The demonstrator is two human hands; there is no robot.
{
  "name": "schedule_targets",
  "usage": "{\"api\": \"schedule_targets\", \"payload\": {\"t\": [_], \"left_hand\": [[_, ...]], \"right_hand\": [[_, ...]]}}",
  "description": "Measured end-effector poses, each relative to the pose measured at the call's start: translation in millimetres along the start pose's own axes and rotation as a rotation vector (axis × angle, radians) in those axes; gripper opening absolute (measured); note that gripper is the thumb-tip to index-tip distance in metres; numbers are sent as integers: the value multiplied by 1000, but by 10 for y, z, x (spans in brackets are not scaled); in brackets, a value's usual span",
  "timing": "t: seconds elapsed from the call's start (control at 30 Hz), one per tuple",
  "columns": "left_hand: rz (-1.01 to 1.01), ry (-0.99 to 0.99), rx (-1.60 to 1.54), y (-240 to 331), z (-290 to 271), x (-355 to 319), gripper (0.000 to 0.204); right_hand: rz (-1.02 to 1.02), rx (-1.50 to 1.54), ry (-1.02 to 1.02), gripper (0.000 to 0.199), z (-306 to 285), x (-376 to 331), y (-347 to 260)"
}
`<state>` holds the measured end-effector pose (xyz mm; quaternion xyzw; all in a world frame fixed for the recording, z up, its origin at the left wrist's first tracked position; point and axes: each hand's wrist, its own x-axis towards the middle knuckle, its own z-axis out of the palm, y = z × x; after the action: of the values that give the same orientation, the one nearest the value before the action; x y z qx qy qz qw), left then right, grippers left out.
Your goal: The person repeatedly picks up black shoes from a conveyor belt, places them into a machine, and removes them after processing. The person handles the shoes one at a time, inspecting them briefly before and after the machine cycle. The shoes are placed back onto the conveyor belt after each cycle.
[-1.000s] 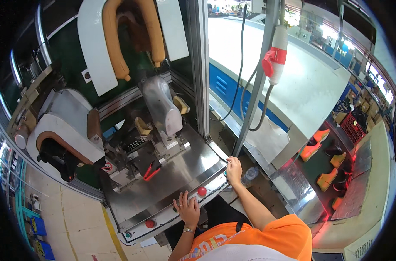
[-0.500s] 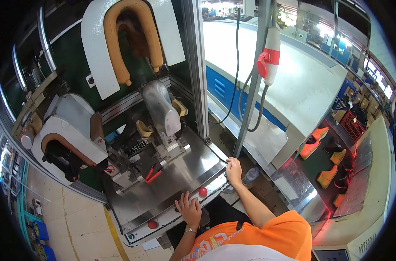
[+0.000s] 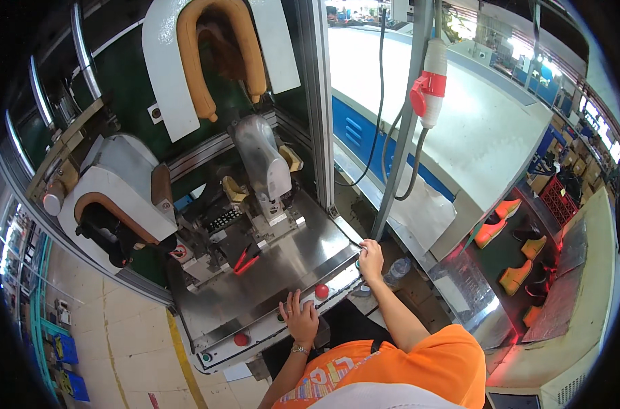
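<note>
Factory floor surrounds a steel machine table (image 3: pixel 282 273), our landmark. Pale tiled floor (image 3: pixel 132 354) lies open off its left edge; a grey post (image 3: pixel 398 150) stands just beyond its right corner. Along its front edge runs a control strip (image 3: pixel 269 334) with red buttons (image 3: pixel 321 291). Our left hand (image 3: pixel 301 317) lies flat, fingers spread, on that strip. Our right hand (image 3: pixel 371 258) curls over the table's right corner, holding nothing loose.

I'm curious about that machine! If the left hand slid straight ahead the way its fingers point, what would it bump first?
Probably the steel machine table: the left hand rests at its front edge, fingers aimed across it. Depth is uncertain.
</note>
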<state>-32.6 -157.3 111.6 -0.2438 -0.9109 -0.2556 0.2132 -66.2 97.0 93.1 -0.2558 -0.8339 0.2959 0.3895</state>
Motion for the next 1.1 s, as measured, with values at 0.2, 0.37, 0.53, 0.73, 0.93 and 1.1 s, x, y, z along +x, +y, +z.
{"api": "schedule_targets", "payload": {"t": [0.2, 0.37, 0.53, 0.73, 0.93, 1.1], "left_hand": [[15, 18, -6, 4, -21, 1, 6], [16, 4, -32, -2, -27, -1, 6], [18, -7, -30, -9, -35, 0, 5], [24, 2, -19, -21, -30, -1, 6], [16, -14, -33, 8, -38, 9, 6], [15, -4, -33, 7, -31, 18, 5]], "right_hand": [[3, -5, -17, 14, -1, -3, 14], [6, -11, -20, 17, -16, 0, 6], [11, -11, -28, 17, -12, 3, 8], [39, -8, -50, 16, -17, 2, -16], [32, -4, -35, 15, -36, 1, -6], [14, -17, -26, 15, -41, 11, -10]]}}
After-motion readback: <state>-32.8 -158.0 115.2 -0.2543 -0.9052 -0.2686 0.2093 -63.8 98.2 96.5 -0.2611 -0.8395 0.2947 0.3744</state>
